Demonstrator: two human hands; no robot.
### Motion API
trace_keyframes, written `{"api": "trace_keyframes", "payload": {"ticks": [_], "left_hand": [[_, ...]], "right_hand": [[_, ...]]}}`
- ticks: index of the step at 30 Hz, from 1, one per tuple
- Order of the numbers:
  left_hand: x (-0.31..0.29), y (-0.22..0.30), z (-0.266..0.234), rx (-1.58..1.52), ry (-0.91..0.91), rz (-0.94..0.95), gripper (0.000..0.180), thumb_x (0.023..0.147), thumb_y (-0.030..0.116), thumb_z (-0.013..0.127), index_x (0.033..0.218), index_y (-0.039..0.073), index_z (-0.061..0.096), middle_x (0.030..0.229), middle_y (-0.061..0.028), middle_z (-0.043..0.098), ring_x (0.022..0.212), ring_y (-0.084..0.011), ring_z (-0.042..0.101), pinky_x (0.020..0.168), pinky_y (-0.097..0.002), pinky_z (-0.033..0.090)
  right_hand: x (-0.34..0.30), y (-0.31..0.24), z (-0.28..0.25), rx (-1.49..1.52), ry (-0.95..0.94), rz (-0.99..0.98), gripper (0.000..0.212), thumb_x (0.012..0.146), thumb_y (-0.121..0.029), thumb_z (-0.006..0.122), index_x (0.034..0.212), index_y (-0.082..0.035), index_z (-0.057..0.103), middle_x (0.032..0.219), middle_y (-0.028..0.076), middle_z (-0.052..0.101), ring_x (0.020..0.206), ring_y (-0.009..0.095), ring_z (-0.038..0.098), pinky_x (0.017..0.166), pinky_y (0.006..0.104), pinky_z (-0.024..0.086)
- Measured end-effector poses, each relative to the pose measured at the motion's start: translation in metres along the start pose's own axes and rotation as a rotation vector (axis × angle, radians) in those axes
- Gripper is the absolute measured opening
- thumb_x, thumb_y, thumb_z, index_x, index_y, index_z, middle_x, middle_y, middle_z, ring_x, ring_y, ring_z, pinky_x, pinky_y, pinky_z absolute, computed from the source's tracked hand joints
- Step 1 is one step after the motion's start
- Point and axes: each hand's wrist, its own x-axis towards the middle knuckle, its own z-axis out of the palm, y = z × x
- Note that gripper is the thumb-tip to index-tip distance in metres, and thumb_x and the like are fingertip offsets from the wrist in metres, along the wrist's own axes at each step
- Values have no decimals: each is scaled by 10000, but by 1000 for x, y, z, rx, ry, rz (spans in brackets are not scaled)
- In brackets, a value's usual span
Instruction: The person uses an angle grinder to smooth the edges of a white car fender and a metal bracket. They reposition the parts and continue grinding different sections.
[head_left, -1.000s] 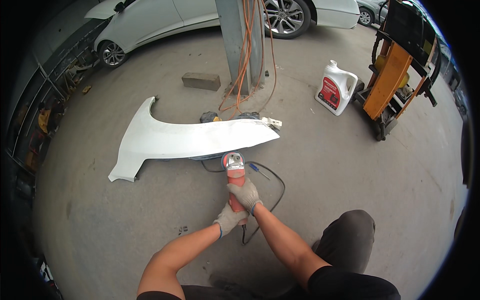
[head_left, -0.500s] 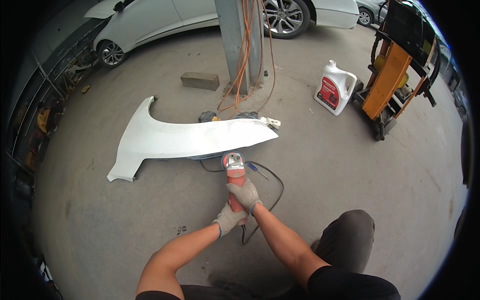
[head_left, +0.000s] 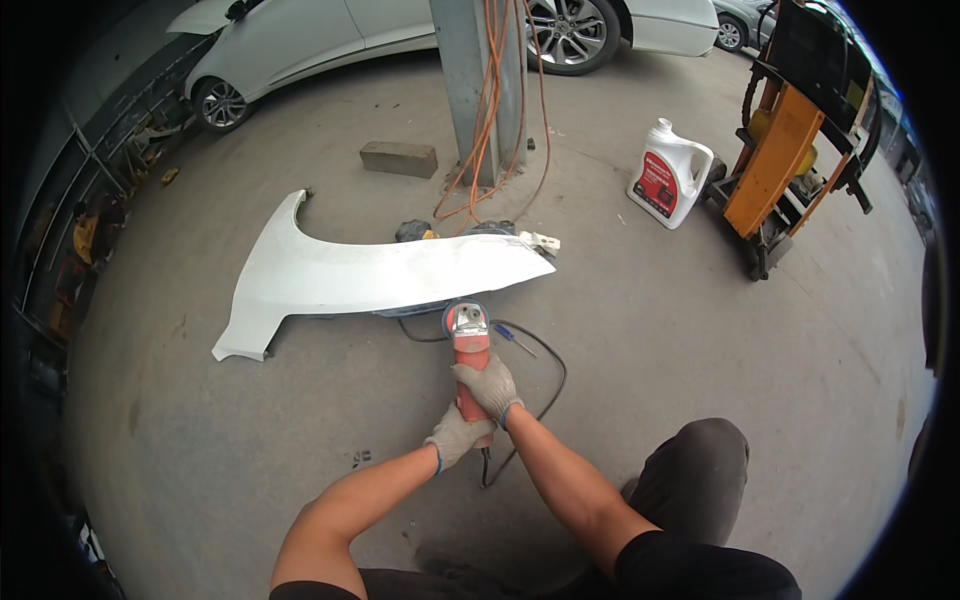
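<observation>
Both my hands, in pale work gloves, grip a red angle grinder [head_left: 472, 352] with a silver head and a round disc at its far end. My left hand [head_left: 459, 434] is wrapped round the rear of its body, close to the cord. Farther forward, my right hand [head_left: 489, 387] closes round the middle of the body. Just beyond the disc lies a white car fender [head_left: 370, 278], its near edge close to the grinder's head; whether they touch I cannot tell. A dark power cord [head_left: 563, 375] loops on the floor to the right.
A blue-handled screwdriver [head_left: 514, 340] lies right of the grinder. Behind the fender are a wooden block [head_left: 399, 158] and a grey post [head_left: 463, 90] hung with orange cables [head_left: 490, 110]. A white jug [head_left: 672, 180] stands near an orange wheeled machine [head_left: 772, 160]. A white car [head_left: 300, 45] is parked behind.
Almost nothing differs. The view has shifted very slightly; my hands keep the same grip on the grinder.
</observation>
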Motion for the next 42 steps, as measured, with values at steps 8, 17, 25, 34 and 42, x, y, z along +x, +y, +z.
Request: {"api": "trace_keyframes", "payload": {"ticks": [8,17,25,34,42], "left_hand": [[2,-8,-1,19,25,33,805,828,241,829,1487,66,400,1334,-78,576,1185,-190,615,916,-351,581],[7,-17,-4,-20,31,18,733,850,255,834,1440,79,438,1268,-64,605,1081,-169,651,839,-349,596],[-4,4,-1,-111,55,-7,734,771,216,856,1383,58,483,1233,-89,636,1075,-209,690,867,-370,616],[-4,7,1,-76,64,13,733,774,225,858,1388,58,493,1271,-86,635,1139,-210,665,910,-373,602],[-1,1,-2,-68,62,-2,719,778,217,854,1385,66,500,1289,-88,627,1122,-211,673,914,-374,601]], "right_hand": [[2,5,5,-8,29,-10,654,785,-506,753,1157,27,681,1076,268,734,1036,427,715,911,480,548],[-1,-1,7,-20,35,-8,591,803,-482,752,1128,7,679,1025,245,741,973,409,724,882,467,551],[-3,-9,1,-25,6,31,747,772,-536,767,1211,57,652,1139,290,720,1102,442,698,959,484,536],[1,0,6,-31,51,2,633,785,-504,765,1137,16,687,1061,261,739,1014,426,717,907,474,547],[-1,-6,3,-18,-10,30,744,777,-539,765,1212,53,647,1131,285,725,1095,436,705,951,480,542]]}}
